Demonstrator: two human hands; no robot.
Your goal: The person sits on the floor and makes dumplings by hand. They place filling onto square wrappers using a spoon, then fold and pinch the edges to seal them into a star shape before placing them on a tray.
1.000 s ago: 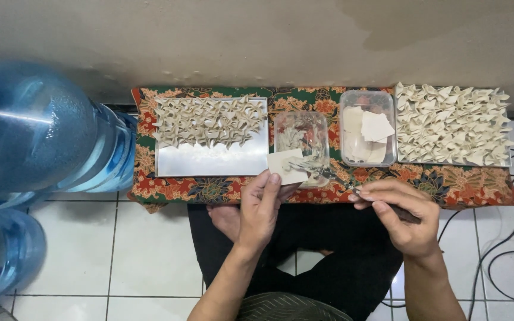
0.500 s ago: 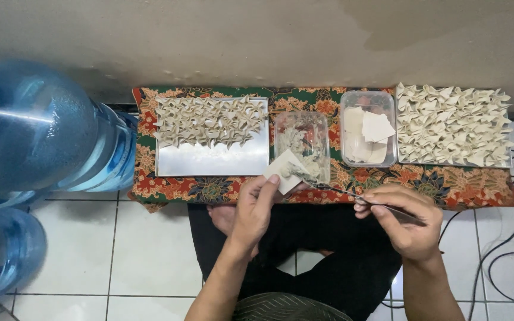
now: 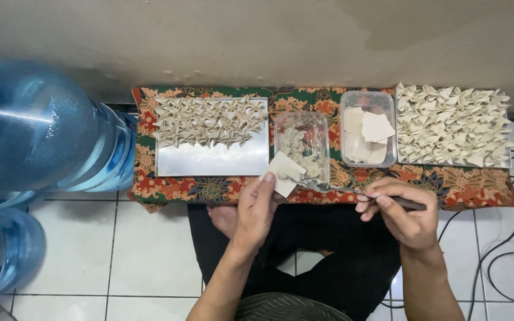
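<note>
As left hand [image 3: 256,209] lifts wrapper [image 3: 282,173] — right hand [image 3: 401,209] grips utensil [image 3: 408,204]

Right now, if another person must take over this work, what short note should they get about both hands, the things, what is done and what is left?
Left hand: holds one square wrapper with a dab of filling on it, not folded yet.
Right hand: grip on a thin dark utensil, tip toward the clear filling tub.
Things: spare wrappers in the second tub; all sit on a patterned cloth.
Done: folded pieces fill the right tray and the far half of the left metal tray.
Left: the near half of that tray is bare; wrappers and filling remain.
</note>
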